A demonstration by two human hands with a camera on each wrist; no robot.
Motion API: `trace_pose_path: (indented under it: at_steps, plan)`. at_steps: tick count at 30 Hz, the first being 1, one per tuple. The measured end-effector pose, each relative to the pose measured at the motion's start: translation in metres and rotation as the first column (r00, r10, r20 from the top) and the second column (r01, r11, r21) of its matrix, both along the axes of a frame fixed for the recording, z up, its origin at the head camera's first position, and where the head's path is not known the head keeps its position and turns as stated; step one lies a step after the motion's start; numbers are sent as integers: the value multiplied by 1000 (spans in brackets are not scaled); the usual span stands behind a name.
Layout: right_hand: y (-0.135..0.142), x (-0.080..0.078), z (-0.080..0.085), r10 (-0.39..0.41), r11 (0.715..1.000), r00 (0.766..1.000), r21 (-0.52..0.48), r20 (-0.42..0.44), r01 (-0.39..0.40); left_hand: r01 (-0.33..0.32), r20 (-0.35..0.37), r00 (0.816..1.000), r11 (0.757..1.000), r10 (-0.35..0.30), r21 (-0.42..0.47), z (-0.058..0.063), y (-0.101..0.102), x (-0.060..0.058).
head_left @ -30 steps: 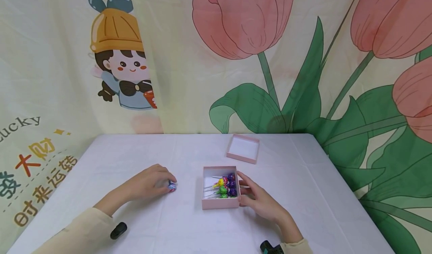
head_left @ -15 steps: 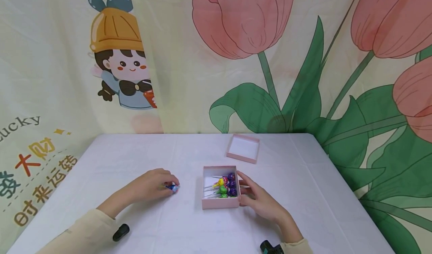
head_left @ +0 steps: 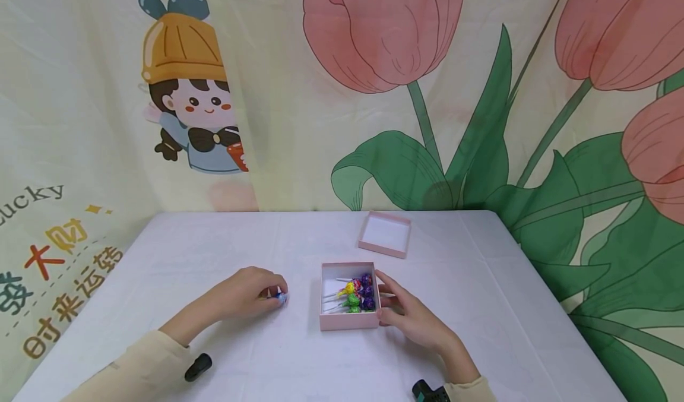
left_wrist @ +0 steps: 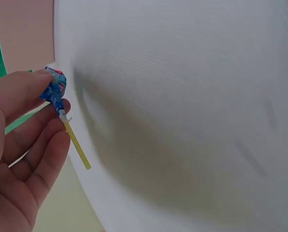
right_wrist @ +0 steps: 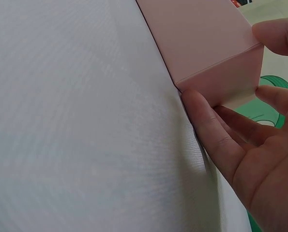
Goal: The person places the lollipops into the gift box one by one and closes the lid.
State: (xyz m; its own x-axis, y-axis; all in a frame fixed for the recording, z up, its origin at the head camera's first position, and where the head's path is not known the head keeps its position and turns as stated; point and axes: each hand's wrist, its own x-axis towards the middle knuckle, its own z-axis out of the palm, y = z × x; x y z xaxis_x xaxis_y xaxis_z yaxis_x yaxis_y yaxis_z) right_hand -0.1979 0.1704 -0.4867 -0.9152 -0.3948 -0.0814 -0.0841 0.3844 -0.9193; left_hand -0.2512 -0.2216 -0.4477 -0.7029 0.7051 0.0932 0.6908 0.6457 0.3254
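My left hand (head_left: 248, 294) pinches a lollipop (left_wrist: 57, 84) between thumb and fingers, low over the table left of the box. The lollipop has a blue wrapper with red patches and a yellow stick; in the head view the fingers cover most of it. At the box's right side, my right hand (head_left: 410, 316) spreads mostly straight fingers and thumb against the wall. This open pink box (head_left: 348, 322) holds several lollipops (head_left: 354, 295): purple heads along the right, yellow-and-red and green ones beside them, with sticks pointing left.
Behind the box lies a shallow pink lid (head_left: 383, 247) with its white inside facing up. A white cloth covers the table (head_left: 283, 360). A printed curtain (head_left: 288, 123) hangs along the table's back edge. Dark wrist devices (head_left: 199, 367) show near both sleeves.
My left hand has moved slightly right and toward me with the lollipop, whose head is now more covered by the fingers. The right hand, box and lid stay in place.
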Motion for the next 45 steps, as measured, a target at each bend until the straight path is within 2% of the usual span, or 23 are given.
trace_pose_path:
  at_steps: [8,16,25,33,45]
  plan:
    - [0,0,0,-3,1000,1000,1,2,3,-9,-34,999,999,11,48,15,19,1]
    - [0,1,0,-3,1000,1000,3,-3,3,-54,12,998,995,53,88,34,47,4]
    - [0,0,0,-2,1000,1000,-4,5,2,-35,19,999,986,33,160,50,77,10]
    - [1,0,0,2,1000,1000,-11,9,-2,13,31,999,981,-20,191,52,101,13]
    - [2,1,1,15,999,1000,-36,8,-14,64,35,997,971,-74,232,44,128,14]
